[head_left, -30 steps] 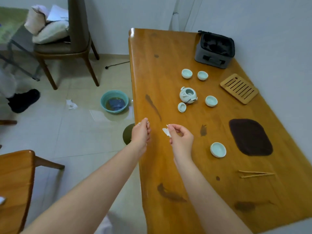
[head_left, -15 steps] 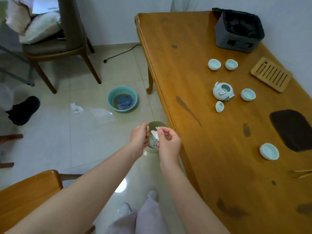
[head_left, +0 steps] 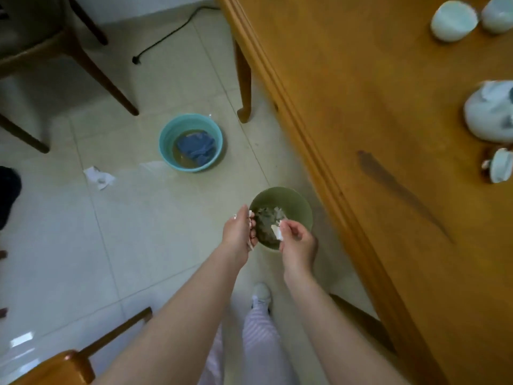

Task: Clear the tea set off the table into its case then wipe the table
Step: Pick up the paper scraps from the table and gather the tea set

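Both hands hover over a green waste bin [head_left: 294, 202] on the floor beside the wooden table [head_left: 361, 134]. My right hand [head_left: 298, 241] pinches a small white scrap [head_left: 276, 232] above the bin. My left hand [head_left: 240, 234] is loosely curled with nothing visible in it. On the table at the right edge of view stand a pale celadon teapot [head_left: 488, 115], its lid [head_left: 499, 169] lying below it, and two cups [head_left: 454, 20]. The case is out of view.
A teal basin [head_left: 169, 143] with murky water and a blue cloth sits on the tile floor. A crumpled paper scrap [head_left: 98, 177] lies left of it. Chair legs [head_left: 111, 87] stand at upper left, another wooden chair [head_left: 63, 365] at lower left. Dark stains mark the table.
The view has tipped down and closer to the floor. Both hands moved from the table edge out over the green bin, the right one still pinching the white scrap.
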`<act>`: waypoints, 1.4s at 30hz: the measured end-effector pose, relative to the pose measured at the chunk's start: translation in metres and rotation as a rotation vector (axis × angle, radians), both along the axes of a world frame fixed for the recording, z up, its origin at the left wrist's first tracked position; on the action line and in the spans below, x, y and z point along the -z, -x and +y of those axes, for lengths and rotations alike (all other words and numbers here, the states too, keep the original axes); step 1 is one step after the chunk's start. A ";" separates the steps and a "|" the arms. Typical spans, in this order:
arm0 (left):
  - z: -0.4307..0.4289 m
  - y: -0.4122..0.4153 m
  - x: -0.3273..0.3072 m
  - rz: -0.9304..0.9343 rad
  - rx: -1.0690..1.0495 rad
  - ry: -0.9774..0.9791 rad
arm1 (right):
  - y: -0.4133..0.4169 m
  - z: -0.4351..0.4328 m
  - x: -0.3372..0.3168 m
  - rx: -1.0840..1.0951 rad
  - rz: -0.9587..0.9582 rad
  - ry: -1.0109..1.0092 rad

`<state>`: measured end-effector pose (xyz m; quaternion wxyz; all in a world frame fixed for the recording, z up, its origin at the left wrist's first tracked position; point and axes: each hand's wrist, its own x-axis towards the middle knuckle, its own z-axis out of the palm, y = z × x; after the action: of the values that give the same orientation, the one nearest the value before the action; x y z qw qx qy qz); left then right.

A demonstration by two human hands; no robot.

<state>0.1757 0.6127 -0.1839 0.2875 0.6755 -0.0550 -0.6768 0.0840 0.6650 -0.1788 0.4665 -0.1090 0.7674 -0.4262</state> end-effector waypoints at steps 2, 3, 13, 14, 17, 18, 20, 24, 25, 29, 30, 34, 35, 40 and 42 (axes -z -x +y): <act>-0.009 0.002 0.023 0.001 0.078 -0.015 | 0.002 -0.011 0.026 0.080 -0.009 -0.055; -0.013 0.003 0.035 -0.004 0.117 -0.021 | 0.003 -0.015 0.038 0.132 -0.033 -0.093; -0.052 0.013 0.135 0.041 0.340 -0.207 | 0.003 -0.044 0.142 0.631 -0.371 -0.291; -0.055 0.017 0.143 0.076 0.336 -0.223 | 0.005 -0.046 0.150 0.656 -0.382 -0.302; -0.061 0.026 0.161 0.193 0.378 -0.253 | 0.014 -0.049 0.165 0.725 -0.399 -0.294; -0.064 0.029 0.165 0.227 0.389 -0.271 | 0.019 -0.050 0.170 0.729 -0.393 -0.294; -0.070 0.033 0.168 0.273 0.388 -0.325 | 0.029 -0.049 0.181 0.747 -0.390 -0.300; -0.075 0.034 0.171 0.239 0.380 -0.345 | 0.044 -0.043 0.177 0.773 -0.533 -0.236; -0.075 0.034 0.170 0.203 0.399 -0.321 | 0.048 -0.040 0.174 0.776 -0.553 -0.230; -0.075 0.034 0.167 0.154 0.467 -0.259 | 0.050 -0.032 0.167 0.757 -0.577 -0.211; -0.074 0.034 0.166 0.170 0.467 -0.258 | 0.047 -0.032 0.165 0.738 -0.570 -0.205; -0.077 0.037 0.156 0.250 0.438 -0.234 | 0.036 -0.039 0.153 0.660 -0.533 -0.178; -0.079 0.039 0.149 0.282 0.429 -0.220 | 0.035 -0.042 0.151 0.642 -0.523 -0.171; -0.081 0.049 0.138 0.370 0.391 -0.183 | 0.037 -0.046 0.142 0.501 -0.416 -0.151; -0.077 0.051 0.140 0.359 0.357 -0.180 | 0.038 -0.046 0.134 0.448 -0.402 -0.142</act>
<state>0.1252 0.5362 -0.3237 0.1073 0.5470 -0.0609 -0.8280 0.0460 0.6191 -0.3127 0.5100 0.1823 0.6925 -0.4765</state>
